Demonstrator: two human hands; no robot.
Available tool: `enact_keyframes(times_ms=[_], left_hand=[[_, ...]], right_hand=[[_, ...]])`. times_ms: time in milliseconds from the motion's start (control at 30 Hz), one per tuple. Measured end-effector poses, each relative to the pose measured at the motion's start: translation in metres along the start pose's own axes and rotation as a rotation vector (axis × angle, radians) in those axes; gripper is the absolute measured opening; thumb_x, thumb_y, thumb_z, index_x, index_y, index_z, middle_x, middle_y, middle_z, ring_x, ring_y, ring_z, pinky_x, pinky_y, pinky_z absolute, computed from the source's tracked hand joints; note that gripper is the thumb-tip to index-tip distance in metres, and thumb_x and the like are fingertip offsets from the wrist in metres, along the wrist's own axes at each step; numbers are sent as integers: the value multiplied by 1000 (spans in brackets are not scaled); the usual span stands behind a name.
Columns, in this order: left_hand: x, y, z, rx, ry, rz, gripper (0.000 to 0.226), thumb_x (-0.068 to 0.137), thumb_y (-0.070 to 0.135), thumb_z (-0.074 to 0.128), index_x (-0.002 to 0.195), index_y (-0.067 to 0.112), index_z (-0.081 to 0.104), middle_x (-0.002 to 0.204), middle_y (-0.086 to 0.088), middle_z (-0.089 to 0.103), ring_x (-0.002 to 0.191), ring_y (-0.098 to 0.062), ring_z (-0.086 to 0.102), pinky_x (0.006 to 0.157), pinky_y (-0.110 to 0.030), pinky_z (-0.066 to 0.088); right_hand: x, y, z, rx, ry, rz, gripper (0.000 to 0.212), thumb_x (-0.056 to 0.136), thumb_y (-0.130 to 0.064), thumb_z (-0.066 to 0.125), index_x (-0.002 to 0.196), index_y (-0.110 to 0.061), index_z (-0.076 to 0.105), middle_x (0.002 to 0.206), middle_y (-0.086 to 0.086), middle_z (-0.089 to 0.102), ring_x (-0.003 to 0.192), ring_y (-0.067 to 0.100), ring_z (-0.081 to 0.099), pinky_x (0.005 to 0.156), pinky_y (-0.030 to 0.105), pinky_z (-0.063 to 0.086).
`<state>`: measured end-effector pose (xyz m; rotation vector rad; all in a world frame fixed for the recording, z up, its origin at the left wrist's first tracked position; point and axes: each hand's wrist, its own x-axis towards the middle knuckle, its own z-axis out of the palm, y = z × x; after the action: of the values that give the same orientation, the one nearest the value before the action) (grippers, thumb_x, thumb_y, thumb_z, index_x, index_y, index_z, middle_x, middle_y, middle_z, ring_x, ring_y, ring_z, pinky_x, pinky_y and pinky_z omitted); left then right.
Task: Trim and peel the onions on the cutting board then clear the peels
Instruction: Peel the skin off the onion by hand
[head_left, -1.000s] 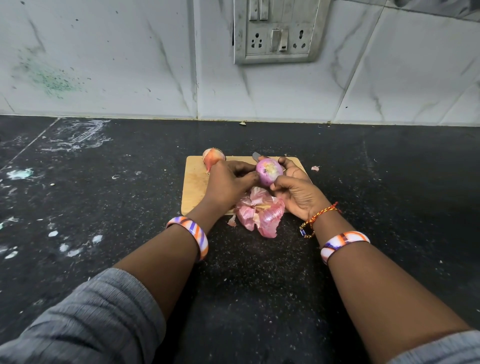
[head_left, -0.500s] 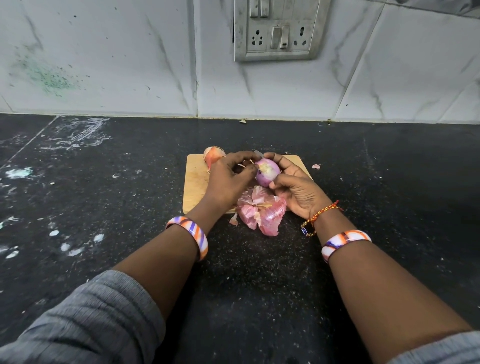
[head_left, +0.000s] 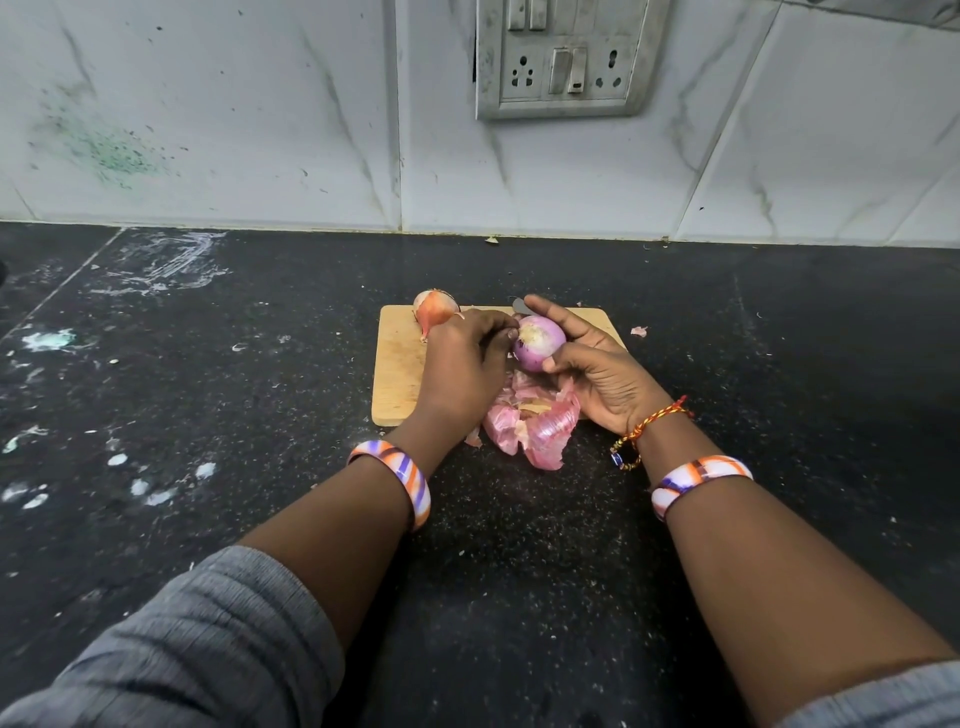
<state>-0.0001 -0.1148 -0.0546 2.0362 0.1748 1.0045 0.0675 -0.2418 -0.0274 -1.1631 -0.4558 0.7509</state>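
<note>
the right hand (head_left: 597, 374) cupped the peeled onion (head_left: 538, 343) from the far side and beneath, its grip curled round the bulb with the thumb pressed on the near lower face, holding it raised just above the middle of the cutting board (head_left: 400, 364). a short grey blade tip (head_left: 521, 307) showed just behind the onion at the right hand's fingers; whether that hand also held a knife could not be told. the left hand (head_left: 462, 364) came in from the onion's left, its fingertips bunched and pinching at the pale trimmed end, probably picking at a last strip of skin there. held up like this, the onion could be turned between both hands and the scraps would fall onto the heap below.

the onion looked glossy and smooth, purple-pink, with a whitish, slightly ragged patch at the end facing the camera.

directly under it, spilling over the board's near edge onto the black table (head_left: 260, 415), lay a pile of pink papery peels (head_left: 535, 426). at the board's far left corner, behind the left hand, sat an unpeeled onion (head_left: 434, 312) in its orange-brown skin. a small peel scrap (head_left: 639, 331) lay on the table just right of the board.
</note>
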Motion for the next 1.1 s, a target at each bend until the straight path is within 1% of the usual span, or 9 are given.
enact_keyframes(times_ms=[100,333,433,567,633,700,867,967,1100], left_hand=[[0,-1,1,49,-7,21,15,85,0,56,93,-4,68,86,-17,70,76,-25,65,69,-30,52],[0,5,3,96,-12,-77,12,85,2,55,91,-4,64,84,-15,67,74,-22,61,67,-28,50],[5,8,1,48,31,-208,13,84,1,55,92,-3,65,84,-8,64,75,-16,57,65,-16,43],[8,4,-1,-40,67,-298,16,82,-4,54,91,-2,67,85,-11,67,74,-19,62,68,-21,51],[7,3,-1,-30,35,-278,21,81,-7,52,92,-1,69,85,-5,66,74,-13,59,64,-6,47],[5,4,0,-63,-4,-253,23,83,-7,52,97,1,69,87,0,63,76,-9,58,63,0,44],[3,3,1,-218,-83,-144,31,84,7,61,114,11,63,93,-4,65,80,-13,61,73,-20,53],[4,2,0,-194,-110,-96,29,82,14,67,110,17,63,103,-10,63,79,-12,59,72,-20,52],[6,1,-2,-261,-201,-125,30,81,7,65,103,24,52,105,-7,57,75,-15,54,71,-29,50]], right_hand=[[0,0,0,-33,0,6,65,76,28,32,126,-10,49,108,4,59,97,17,57,82,24,53],[0,2,-1,-80,-18,3,66,73,31,32,121,-9,53,111,3,59,99,17,57,81,27,53],[0,3,1,37,2,-27,57,75,28,31,110,-10,55,112,8,59,97,19,60,77,28,55],[3,4,1,243,98,-28,40,83,18,31,102,-10,52,130,23,48,104,34,56,82,36,52],[4,4,1,340,101,1,30,87,9,31,103,-7,50,122,28,51,97,39,60,85,41,50],[3,3,2,376,93,28,24,91,-1,32,108,-1,50,109,28,57,83,34,67,83,38,52],[5,3,1,232,99,65,29,97,-19,34,110,1,52,99,21,63,69,20,69,66,25,58],[7,4,2,133,111,72,31,98,-26,38,109,-2,54,102,22,62,67,17,67,61,22,57],[6,4,3,59,108,67,30,98,-28,39,99,-4,58,90,18,64,58,13,65,60,21,55]])
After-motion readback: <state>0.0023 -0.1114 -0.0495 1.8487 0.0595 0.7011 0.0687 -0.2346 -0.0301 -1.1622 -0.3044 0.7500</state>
